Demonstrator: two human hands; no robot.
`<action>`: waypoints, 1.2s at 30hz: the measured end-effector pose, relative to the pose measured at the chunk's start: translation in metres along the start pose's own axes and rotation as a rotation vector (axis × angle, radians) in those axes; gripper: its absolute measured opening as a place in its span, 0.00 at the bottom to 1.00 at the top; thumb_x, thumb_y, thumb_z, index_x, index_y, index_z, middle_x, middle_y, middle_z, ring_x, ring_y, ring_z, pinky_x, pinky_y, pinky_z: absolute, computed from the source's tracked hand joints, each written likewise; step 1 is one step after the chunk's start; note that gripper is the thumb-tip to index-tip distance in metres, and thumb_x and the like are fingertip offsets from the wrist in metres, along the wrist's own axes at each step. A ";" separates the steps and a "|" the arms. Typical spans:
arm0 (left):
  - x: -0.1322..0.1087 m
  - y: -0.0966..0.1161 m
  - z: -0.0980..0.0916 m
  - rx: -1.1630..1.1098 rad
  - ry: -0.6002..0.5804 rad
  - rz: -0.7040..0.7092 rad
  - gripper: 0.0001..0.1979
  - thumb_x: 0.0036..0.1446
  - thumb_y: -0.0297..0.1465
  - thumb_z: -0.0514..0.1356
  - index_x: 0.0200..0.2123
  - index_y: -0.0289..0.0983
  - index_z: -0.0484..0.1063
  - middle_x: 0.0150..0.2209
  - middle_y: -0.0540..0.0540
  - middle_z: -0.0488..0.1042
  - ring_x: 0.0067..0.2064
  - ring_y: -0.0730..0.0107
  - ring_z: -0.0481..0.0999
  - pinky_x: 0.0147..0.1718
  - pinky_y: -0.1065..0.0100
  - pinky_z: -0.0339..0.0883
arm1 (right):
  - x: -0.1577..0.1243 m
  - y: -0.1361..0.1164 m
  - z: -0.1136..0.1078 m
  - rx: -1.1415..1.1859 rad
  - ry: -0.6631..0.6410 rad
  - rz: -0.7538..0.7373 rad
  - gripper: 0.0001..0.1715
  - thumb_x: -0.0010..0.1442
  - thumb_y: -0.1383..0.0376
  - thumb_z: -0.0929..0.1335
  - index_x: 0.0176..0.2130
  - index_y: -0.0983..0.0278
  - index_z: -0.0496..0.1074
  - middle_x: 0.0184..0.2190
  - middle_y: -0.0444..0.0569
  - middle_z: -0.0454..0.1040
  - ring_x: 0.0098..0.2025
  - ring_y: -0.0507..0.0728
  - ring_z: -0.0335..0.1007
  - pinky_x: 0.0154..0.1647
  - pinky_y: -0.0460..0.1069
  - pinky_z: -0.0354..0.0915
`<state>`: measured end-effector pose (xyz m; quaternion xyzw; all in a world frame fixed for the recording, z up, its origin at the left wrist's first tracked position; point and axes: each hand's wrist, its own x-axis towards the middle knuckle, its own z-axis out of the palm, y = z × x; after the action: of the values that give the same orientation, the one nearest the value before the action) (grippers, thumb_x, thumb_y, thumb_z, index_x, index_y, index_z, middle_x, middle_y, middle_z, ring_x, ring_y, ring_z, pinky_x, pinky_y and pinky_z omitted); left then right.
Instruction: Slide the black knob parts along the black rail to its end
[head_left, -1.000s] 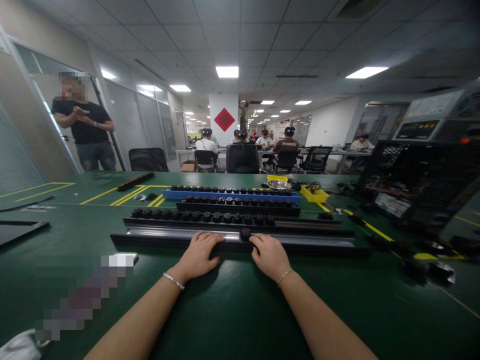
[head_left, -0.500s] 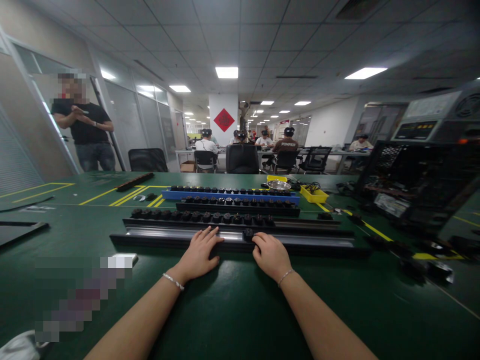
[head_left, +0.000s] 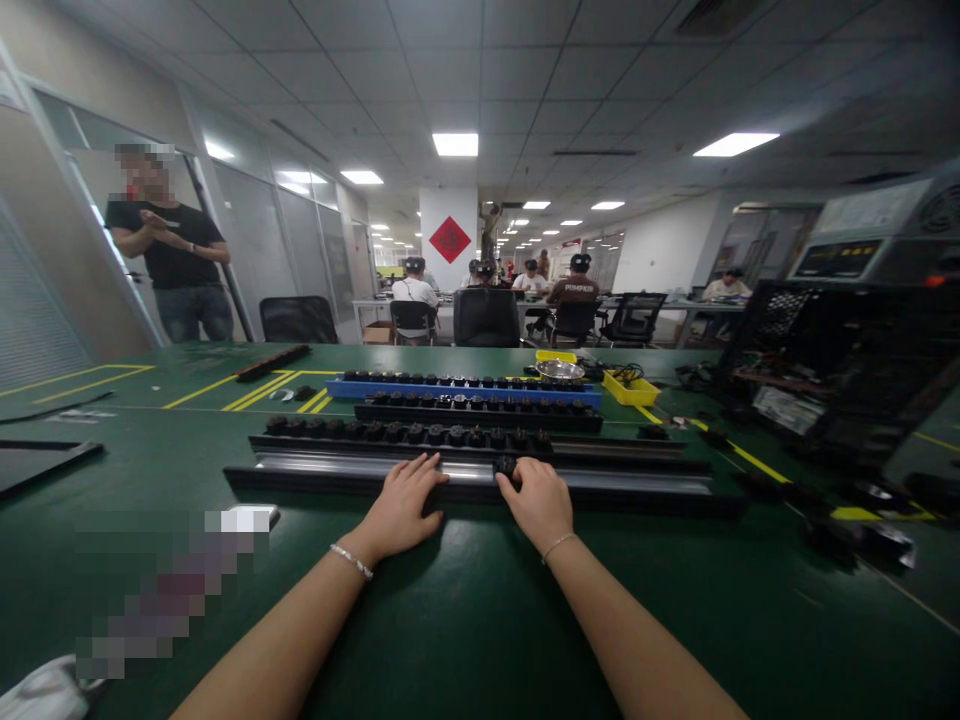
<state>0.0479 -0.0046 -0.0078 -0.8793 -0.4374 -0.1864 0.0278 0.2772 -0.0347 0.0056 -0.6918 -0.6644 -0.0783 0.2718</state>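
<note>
A long black rail with a shiny metal channel [head_left: 315, 468] lies across the table in front of me. My left hand [head_left: 407, 505] rests on its middle with the fingers spread, holding nothing. Farther right, my right hand [head_left: 536, 500] has its thumb and fingers around a small black socket-like block [head_left: 506, 466] sitting in the channel. Part of the block is hidden by the fingers. Right behind this rail is another black rail [head_left: 615, 450], with a row of similar black blocks [head_left: 394, 432] along its left and middle part.
Farther back lie a blue rail [head_left: 341, 390] and a black rail [head_left: 480, 418], both lined with blocks. A metal dish [head_left: 559, 371], a yellow tray [head_left: 630, 392] and an opened computer case [head_left: 780, 360] are at the right. A blurred-out phone-like object [head_left: 172, 590] lies at the left.
My right hand has gone from the block's right side to a grip with the thumb in front and fingers over it. The block has shifted slightly right. My left hand stays put.
</note>
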 end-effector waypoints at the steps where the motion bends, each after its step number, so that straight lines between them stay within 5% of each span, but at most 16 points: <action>1: 0.000 0.000 0.000 0.001 0.000 0.000 0.26 0.47 0.33 0.59 0.52 0.42 0.63 0.63 0.42 0.56 0.64 0.56 0.52 0.60 0.50 0.46 | 0.002 -0.002 0.000 0.003 -0.001 0.027 0.15 0.58 0.54 0.62 0.27 0.62 0.66 0.32 0.47 0.72 0.39 0.56 0.65 0.37 0.49 0.54; 8: 0.000 0.001 -0.002 0.005 -0.009 0.006 0.26 0.48 0.33 0.59 0.53 0.42 0.63 0.63 0.42 0.56 0.64 0.56 0.51 0.60 0.50 0.45 | 0.011 -0.016 0.005 0.030 0.008 0.248 0.16 0.53 0.55 0.65 0.37 0.63 0.68 0.39 0.51 0.73 0.44 0.60 0.65 0.41 0.52 0.55; 36: 0.000 -0.001 -0.002 0.003 -0.018 0.005 0.26 0.48 0.33 0.58 0.53 0.42 0.62 0.63 0.43 0.56 0.64 0.56 0.51 0.59 0.49 0.46 | 0.006 0.003 0.004 0.056 0.084 0.232 0.13 0.54 0.58 0.63 0.33 0.64 0.71 0.38 0.53 0.73 0.46 0.60 0.62 0.45 0.52 0.56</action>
<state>0.0466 -0.0044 -0.0066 -0.8821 -0.4355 -0.1779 0.0257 0.2795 -0.0270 0.0046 -0.7521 -0.5701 -0.0566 0.3257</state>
